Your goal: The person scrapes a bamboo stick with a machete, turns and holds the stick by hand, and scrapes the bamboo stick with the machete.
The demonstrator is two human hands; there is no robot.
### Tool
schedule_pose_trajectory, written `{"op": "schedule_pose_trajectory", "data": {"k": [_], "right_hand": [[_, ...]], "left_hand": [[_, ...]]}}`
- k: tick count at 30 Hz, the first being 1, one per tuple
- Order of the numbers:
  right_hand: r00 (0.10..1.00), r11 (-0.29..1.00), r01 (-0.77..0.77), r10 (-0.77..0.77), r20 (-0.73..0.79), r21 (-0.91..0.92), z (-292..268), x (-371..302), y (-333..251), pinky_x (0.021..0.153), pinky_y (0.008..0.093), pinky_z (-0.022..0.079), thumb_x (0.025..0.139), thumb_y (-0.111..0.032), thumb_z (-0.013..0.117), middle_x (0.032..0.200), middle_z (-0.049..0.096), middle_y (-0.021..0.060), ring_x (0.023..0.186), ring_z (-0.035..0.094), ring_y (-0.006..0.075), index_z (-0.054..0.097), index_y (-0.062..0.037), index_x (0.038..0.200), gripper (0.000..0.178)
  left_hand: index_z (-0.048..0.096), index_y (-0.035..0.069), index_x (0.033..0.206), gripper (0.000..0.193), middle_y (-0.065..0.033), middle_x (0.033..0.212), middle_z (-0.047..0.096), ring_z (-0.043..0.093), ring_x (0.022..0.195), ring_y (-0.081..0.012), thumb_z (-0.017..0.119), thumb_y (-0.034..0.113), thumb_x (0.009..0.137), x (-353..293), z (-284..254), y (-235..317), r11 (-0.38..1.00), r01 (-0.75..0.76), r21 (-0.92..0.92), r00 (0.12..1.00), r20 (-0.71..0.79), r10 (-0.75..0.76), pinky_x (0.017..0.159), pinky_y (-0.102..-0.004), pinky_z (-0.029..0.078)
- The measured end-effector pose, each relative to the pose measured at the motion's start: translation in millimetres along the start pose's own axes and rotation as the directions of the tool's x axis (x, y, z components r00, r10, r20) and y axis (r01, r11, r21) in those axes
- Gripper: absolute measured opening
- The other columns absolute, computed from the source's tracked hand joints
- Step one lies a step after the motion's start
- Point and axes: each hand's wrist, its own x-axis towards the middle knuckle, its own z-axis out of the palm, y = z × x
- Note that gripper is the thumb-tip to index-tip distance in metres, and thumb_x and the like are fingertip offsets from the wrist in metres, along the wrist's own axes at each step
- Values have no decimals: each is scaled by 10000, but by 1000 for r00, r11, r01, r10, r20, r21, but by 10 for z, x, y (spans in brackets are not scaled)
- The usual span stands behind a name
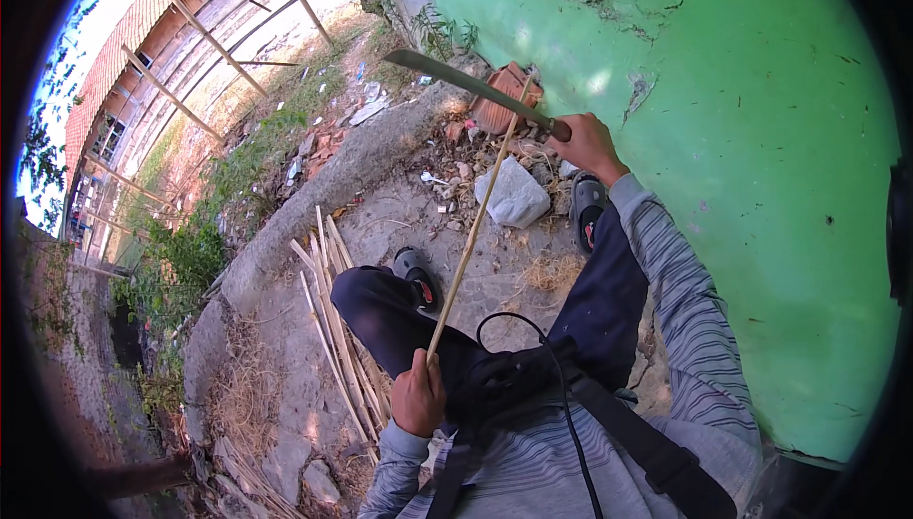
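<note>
My left hand is closed round the lower end of a long, thin bamboo strip, which slants up and away from me. In my right hand is the handle of a machete. Its long dark blade points to the far left and crosses the strip near the strip's upper end; whether the two touch I cannot tell. Beside my left knee, a bundle of similar bamboo strips lies on the ground.
A pale stone block and reddish roof tiles sit between my feet and the wall. The green wall stands close on my right. A low concrete kerb curves along the left. A black cable hangs over my lap.
</note>
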Motion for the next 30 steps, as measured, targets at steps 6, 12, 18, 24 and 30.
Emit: {"op": "schedule_pose_trajectory", "data": {"k": [6, 12, 18, 24, 30], "right_hand": [[914, 915, -402, 403, -51, 24, 54, 288, 997, 720, 511, 542, 816, -311, 690, 764, 718, 232, 762, 709, 441, 717, -4, 812, 309], [933, 877, -353, 356, 54, 327, -209, -203, 233, 601, 423, 456, 849, -341, 743, 632, 628, 123, 596, 617, 254, 716, 10, 807, 355], [989, 861, -143, 108, 100, 488, -205, -862, -609, 526, 375, 385, 882, -281, 752, 575, 541, 91, 515, 519, 189, 673, 4, 785, 311], [978, 949, 156, -188, 94, 276, 3, -1360, -985, 560, 453, 506, 777, -231, 809, 634, 624, 132, 615, 675, 359, 682, -98, 885, 213], [961, 948, 208, -244, 130, 239, 53, -1579, -1183, 537, 466, 492, 769, -209, 761, 618, 610, 109, 594, 665, 345, 633, -119, 833, 169]], "left_hand": [[510, 40, 1003, 147, -254, 648, 575, 593, 619, -486, 525, 171, 1068, -62, -95, -184, 993, 23, -114, 999, 43, -18, 540, -578, 385], [479, 53, 1105, 217, -246, 710, 589, 594, 705, -518, 440, 267, 1119, 275, -67, -274, 939, 220, -265, 975, 49, -215, 606, -584, 394], [485, 27, 1016, 260, -257, 695, 536, 568, 706, -506, 455, 267, 1111, 710, 123, -84, 948, 90, -306, 996, 8, -92, 622, -557, 384], [488, 3, 933, 275, -251, 676, 495, 524, 628, -448, 535, 229, 1082, 829, 134, 290, 934, 23, -358, 998, 62, -1, 575, -482, 366], [522, 15, 901, 291, -61, 660, 406, 383, 578, -183, 520, 230, 1097, 846, 235, 225, 761, 135, -635, 982, 187, -18, 547, -340, 322]]}}
